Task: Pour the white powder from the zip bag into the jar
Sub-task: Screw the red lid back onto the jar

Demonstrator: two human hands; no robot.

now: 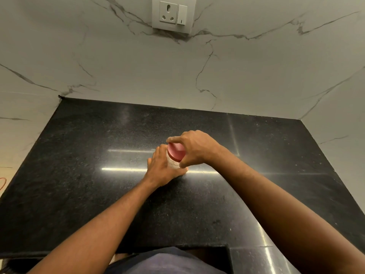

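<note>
A small clear jar (173,164) with a red lid (176,152) stands in the middle of the black countertop (98,184). My left hand (161,169) wraps around the jar's body from the left. From above and the right, my right hand (194,147) has thumb and fingers closed around the rim of the red lid. The lid sits on the jar. No zip bag is in view. The jar's contents are mostly hidden by my hands.
A white marble wall (138,72) rises behind and on both sides of the countertop. A wall socket with a switch (173,14) sits high at the back. The counter's front edge runs close to my body.
</note>
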